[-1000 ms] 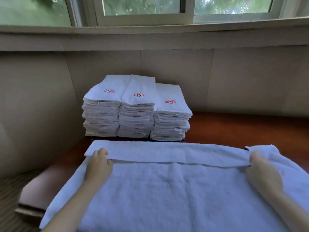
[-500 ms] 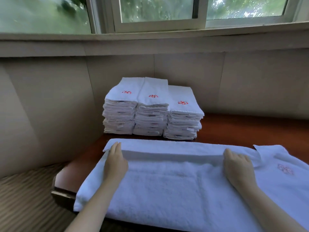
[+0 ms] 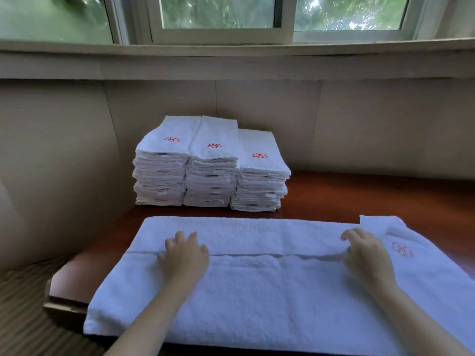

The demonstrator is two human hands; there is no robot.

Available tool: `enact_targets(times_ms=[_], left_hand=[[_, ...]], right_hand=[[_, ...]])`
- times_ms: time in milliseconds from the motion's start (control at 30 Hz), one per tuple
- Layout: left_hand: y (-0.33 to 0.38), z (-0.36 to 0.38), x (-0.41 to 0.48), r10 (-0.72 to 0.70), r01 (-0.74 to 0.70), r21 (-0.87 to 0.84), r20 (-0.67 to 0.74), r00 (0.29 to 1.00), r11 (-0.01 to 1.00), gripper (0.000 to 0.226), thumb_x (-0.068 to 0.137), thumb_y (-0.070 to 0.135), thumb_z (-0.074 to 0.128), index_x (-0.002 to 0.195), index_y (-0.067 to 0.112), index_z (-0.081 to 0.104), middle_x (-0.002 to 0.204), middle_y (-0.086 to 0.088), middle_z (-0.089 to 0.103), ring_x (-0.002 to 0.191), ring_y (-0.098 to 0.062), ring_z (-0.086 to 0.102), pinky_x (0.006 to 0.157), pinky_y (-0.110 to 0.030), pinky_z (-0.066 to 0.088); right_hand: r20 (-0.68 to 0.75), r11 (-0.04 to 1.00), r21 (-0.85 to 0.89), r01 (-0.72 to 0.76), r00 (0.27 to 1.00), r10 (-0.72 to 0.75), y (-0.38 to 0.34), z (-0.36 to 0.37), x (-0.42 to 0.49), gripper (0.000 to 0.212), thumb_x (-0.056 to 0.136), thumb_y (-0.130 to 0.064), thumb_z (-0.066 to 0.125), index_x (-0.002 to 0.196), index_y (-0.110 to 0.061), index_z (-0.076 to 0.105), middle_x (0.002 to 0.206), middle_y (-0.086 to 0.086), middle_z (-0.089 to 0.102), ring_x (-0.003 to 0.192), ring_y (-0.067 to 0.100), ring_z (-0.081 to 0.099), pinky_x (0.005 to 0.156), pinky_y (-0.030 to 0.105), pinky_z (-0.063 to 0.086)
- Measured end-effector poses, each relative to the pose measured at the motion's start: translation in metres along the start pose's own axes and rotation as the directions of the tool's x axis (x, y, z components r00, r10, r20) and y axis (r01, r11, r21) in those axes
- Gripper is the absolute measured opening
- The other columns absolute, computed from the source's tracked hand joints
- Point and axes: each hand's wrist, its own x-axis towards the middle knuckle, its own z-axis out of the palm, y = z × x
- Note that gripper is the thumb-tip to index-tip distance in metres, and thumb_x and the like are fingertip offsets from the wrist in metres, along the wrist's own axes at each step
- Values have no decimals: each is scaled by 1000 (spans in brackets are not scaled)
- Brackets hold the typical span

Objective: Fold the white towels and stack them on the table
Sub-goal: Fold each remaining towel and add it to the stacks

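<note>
— Head view first: where is the towel?

— The white towel (image 3: 270, 299) lies spread across the reddish wooden table (image 3: 359, 194), its near edge hanging over the front. Its far strip is folded toward the person, and that flap (image 3: 270, 237) ends in a straight edge across the middle.

— And the hands?

— Both sit on that edge. The left hand (image 3: 183, 255) rests on the flap, fingers spread and slightly bent, thumb at the edge; I cannot tell whether it pinches. The right hand (image 3: 367, 255) has curled fingers pinching the flap's edge, which puckers toward it, just beside a pale red emblem (image 3: 402, 249).

— Behind?

— Three stacks of folded towels (image 3: 210, 170) stand touching side by side against the wall (image 3: 372, 124), well apart from the hands.
</note>
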Motion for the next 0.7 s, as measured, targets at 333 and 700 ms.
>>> enact_targets(times_ms=[333, 700], left_hand=[[11, 7, 29, -69, 9, 184, 319, 945, 983, 60, 93, 65, 12, 149, 46, 0, 160, 1, -10, 146, -35, -6, 111, -63, 1], [263, 31, -51, 575, -402, -447, 374, 727, 799, 42, 92, 36, 49, 61, 10, 55, 66, -11, 54, 70, -25, 54, 60, -27, 35]], right_hand=[[376, 945, -95, -313, 868, 325, 36, -27, -11, 66, 87, -25, 49, 145, -22, 18, 111, 1, 58, 104, 27, 55, 76, 36, 42], [253, 695, 6, -719, 674, 694, 150, -59, 49, 41, 84, -4, 47, 123, -4, 59, 109, 18, 67, 91, 33, 64, 73, 28, 45]])
